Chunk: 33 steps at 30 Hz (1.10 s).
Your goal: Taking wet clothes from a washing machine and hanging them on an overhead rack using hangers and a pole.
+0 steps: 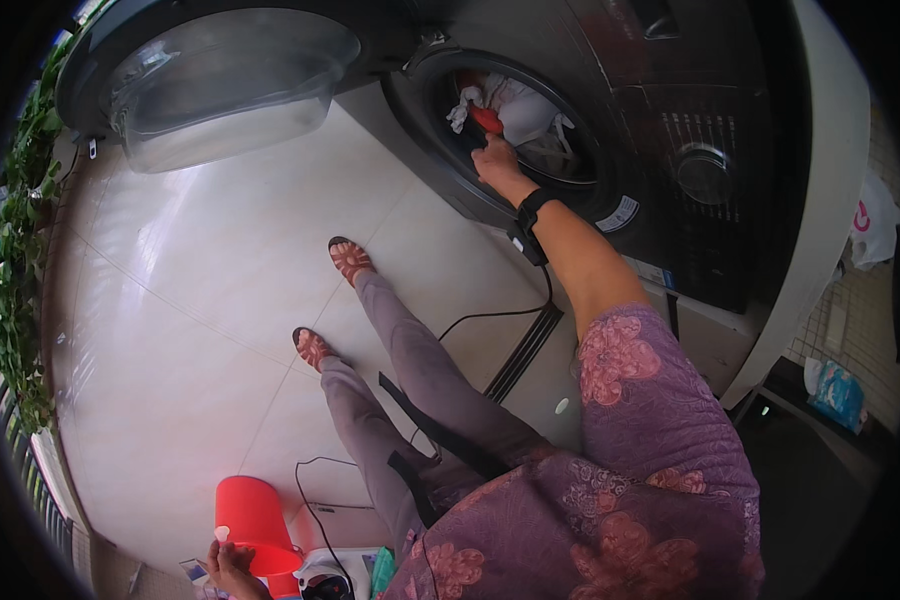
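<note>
My right hand (496, 160), with a black band on its wrist, is at the round opening of a dark front-loading washing machine (649, 142). Its curled fingers meet the lower end of a red cloth (486, 118). Behind it in the drum lie white garments (526, 116) and a crumpled white cloth piece (463, 105). The machine's round glass door (225, 75) stands open at upper left. Low at the left, my left hand (232, 568) is beside a red plastic bucket (251, 514), fingers bent near a small white piece (222, 533); its grip is unclear.
My sandaled feet stand on the pale tiled floor (195, 247). A black cable (487, 311) runs past my legs, near a dark floor grate (525, 352). Green plants (26, 262) and railings line the left. A blue packet (838, 396) and a white plastic bag (875, 225) are at right.
</note>
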Available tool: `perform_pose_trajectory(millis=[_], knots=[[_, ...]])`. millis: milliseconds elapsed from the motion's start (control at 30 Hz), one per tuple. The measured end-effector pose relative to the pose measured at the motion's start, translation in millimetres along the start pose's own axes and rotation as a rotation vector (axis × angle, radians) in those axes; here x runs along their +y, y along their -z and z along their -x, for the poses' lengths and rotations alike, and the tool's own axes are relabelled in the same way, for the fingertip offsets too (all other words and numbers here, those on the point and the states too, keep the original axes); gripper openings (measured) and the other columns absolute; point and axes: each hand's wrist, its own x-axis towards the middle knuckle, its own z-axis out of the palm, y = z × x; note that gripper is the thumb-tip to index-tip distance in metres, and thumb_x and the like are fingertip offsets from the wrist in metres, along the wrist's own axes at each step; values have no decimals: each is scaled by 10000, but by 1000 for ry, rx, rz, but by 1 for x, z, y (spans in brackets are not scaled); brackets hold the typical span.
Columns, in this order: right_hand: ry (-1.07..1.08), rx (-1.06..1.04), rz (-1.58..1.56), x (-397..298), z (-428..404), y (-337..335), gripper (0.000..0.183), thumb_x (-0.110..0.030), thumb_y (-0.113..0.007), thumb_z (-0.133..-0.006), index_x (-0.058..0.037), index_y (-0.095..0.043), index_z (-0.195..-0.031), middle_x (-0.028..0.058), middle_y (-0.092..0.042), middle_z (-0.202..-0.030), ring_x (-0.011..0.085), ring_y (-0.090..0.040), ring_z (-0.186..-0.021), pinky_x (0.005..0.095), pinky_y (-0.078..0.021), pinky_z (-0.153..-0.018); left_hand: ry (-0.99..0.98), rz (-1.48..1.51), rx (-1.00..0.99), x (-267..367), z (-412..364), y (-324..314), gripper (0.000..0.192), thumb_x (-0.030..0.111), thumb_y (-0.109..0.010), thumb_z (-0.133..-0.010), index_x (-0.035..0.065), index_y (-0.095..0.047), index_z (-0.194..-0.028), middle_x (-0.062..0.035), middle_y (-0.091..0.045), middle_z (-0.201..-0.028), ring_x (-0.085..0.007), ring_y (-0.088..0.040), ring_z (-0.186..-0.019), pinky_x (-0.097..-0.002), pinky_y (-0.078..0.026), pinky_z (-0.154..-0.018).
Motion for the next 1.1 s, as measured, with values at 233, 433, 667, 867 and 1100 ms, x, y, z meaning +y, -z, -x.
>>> perform_pose_trajectory(millis=[233, 433, 667, 867, 1100], knots=[[206, 160, 185, -29, -128, 5, 488, -306, -557, -769, -24, -467, -1157, 178, -538, -1113, 347, -534, -988, 412, -424, -844, 270, 33, -208, -22, 34, -58, 236, 72, -478, -829, -39, -510, -1035, -150, -595, -826, -220, -605, -709, -315, -527, -665], [291, 145, -205, 17, -176, -20, 280, -204, -452, -820, -9, -603, -953, 173, -579, -1059, 343, -547, -960, 397, -435, -827, 371, 114, -217, 1, 34, -92, 216, 99, -516, -822, -22, -526, -1001, -141, -603, -755, -201, -607, -667, -317, -538, -634], [552, 213, 777, 30, -145, -28, 129, -133, -489, -740, -63, -593, -710, 116, -627, -823, 247, -621, -749, 399, -480, -628, 266, 50, -298, -15, 27, -83, 217, 97, -518, -824, -19, -528, -1008, -140, -606, -786, -206, -608, -688, -348, -541, -659], [436, 787, 750, 34, -106, 3, 580, -214, -565, -738, -71, -336, -1251, 191, -612, -876, 366, -590, -837, 430, -465, -741, 384, 43, -245, -10, 32, -83, 235, 94, -551, -802, -9, -534, -1012, -135, -606, -812, -214, -608, -726, -348, -541, -666], [80, -67, 871, 79, -77, 27, 286, -145, -481, -751, 0, -575, -979, 176, -621, -909, 337, -604, -846, 440, -472, -729, 464, 56, -253, -25, 34, -98, 247, 100, -547, -810, 3, -527, -1037, -141, -601, -823, -221, -610, -740, -340, -535, -679]])
